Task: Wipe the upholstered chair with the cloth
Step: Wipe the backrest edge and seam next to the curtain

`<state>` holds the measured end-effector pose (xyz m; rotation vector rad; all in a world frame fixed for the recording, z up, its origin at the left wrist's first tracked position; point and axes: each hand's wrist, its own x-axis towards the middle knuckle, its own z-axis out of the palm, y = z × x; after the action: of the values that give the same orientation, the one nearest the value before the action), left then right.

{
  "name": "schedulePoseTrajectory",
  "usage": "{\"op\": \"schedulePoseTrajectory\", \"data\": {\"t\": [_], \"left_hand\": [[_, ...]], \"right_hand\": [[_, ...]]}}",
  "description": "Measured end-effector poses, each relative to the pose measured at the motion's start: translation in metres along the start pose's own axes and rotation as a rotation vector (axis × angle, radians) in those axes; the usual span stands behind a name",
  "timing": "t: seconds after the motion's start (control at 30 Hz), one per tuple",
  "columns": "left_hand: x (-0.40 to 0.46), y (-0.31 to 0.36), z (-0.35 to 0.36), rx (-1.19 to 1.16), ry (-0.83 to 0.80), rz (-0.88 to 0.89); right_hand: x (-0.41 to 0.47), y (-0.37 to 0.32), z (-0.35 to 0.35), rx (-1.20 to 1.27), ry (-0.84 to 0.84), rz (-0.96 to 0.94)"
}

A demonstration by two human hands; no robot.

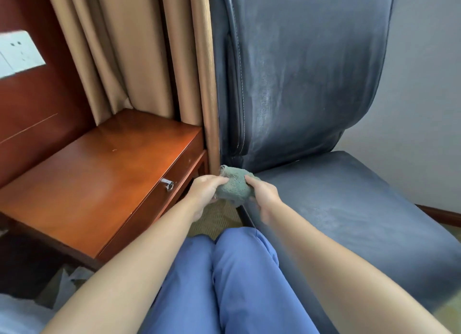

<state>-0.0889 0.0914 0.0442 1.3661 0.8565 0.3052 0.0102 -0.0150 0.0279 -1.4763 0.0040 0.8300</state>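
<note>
Both hands are gripping a bunched grey-green terry cloth (233, 187) between them: my left hand (203, 192) is pinching its left side, my right hand (264, 196) is curling round its right side. I am holding it just off the front left corner of the blue upholstered chair (349, 209), above my knees in blue trousers (224, 284). To my left, a reddish wooden bench with a metal drawer knob (99, 184) is standing beside the chair, with beige curtains (139, 54) hanging behind it. Pale streaks are showing on the seat and backrest, so I judge the wiping partly done; which areas are left, I cannot tell.
</note>
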Motion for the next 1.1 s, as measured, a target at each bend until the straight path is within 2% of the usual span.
{"op": "schedulePoseTrajectory", "data": {"t": [0.1, 0.23, 0.3, 0.4, 0.5, 0.57, 0.67, 0.73, 0.8, 0.87, 1.0, 1.1], "left_hand": [[-0.013, 0.005, -0.004, -0.013, 0.076, 0.065], [-0.030, 0.012, -0.010, -0.077, 0.139, 0.130], [-0.035, 0.016, -0.012, -0.142, 0.122, 0.129], [-0.037, 0.019, -0.014, -0.272, 0.086, 0.119], [-0.035, 0.017, -0.011, -0.329, 0.035, 0.105], [-0.033, 0.016, -0.009, -0.332, 0.064, 0.083], [-0.022, 0.011, -0.009, -0.266, 0.182, 0.051], [-0.013, 0.009, -0.008, -0.249, 0.228, 0.047], [-0.005, 0.008, -0.006, -0.253, 0.239, 0.031], [0.002, 0.011, -0.005, -0.292, 0.185, 0.003], [0.024, 0.010, -0.004, -0.309, -0.016, -0.009], [0.047, 0.005, 0.003, -0.221, 0.053, 0.003]], "right_hand": [[-0.010, -0.003, -0.007, -0.111, -0.061, -0.115], [-0.026, -0.011, -0.014, -0.298, -0.227, -0.099], [-0.030, -0.015, -0.013, -0.362, -0.225, -0.100], [-0.030, -0.017, -0.006, -0.268, -0.160, -0.030], [-0.025, -0.014, -0.002, -0.059, -0.203, 0.129], [-0.022, -0.010, 0.001, 0.040, -0.240, 0.200], [-0.015, -0.007, 0.001, 0.045, -0.246, 0.111], [-0.008, -0.005, -0.002, 0.056, -0.328, 0.051], [-0.001, -0.002, -0.004, -0.079, -0.395, -0.001], [0.006, 0.000, -0.004, -0.264, -0.321, -0.083], [0.039, 0.005, -0.001, -0.214, -0.048, -0.114], [0.067, 0.011, 0.007, -0.125, 0.055, -0.084]]}}
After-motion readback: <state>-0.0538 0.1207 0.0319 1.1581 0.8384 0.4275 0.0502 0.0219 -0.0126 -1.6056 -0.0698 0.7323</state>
